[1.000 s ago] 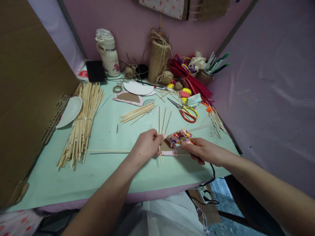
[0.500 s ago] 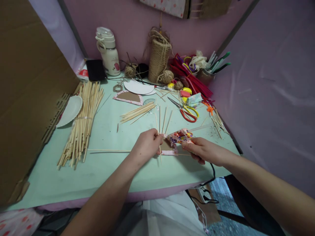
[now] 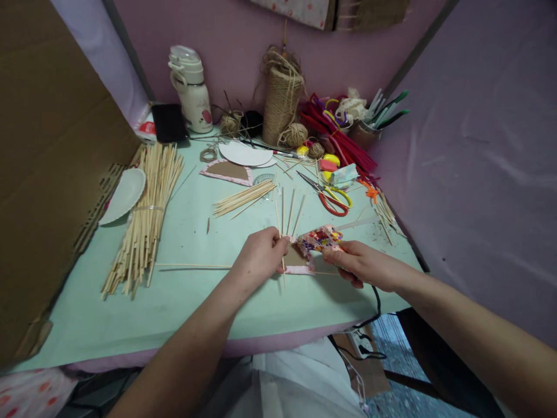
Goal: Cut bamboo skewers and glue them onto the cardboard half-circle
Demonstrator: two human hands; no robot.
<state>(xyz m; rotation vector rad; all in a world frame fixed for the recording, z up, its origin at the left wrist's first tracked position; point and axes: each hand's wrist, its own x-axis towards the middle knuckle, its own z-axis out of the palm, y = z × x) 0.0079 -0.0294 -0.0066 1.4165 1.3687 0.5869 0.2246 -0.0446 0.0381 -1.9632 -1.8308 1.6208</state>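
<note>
My left hand [image 3: 261, 253] is closed, pinching a thin wooden skewer [image 3: 284, 280] against a brown cardboard piece [image 3: 296, 255] with a pale pink fabric edge. Several skewers [image 3: 290, 212] fan out from the far side of this piece. Long sticks lie crosswise, one reaching left past my wrist [image 3: 194, 267]. In my right hand [image 3: 359, 264] is a glue gun [image 3: 319, 239] covered in flowered material, its tip pointing left over the cardboard. A black cord [image 3: 378, 305] hangs below that hand. My left fingers hide part of the cardboard.
A loose skewer pile [image 3: 243, 198] lies beyond my left hand, and scissors [image 3: 333, 200] lie beyond the glue gun. At left is a big stick bundle [image 3: 150, 223] beside a paper plate [image 3: 124, 197]. A bottle [image 3: 194, 93], twine spool [image 3: 282, 104] and red pipe cleaners [image 3: 343, 142] line the back.
My right hand and the glue gun have shifted very slightly up. The left hand keeps its pinch on the skewer.
</note>
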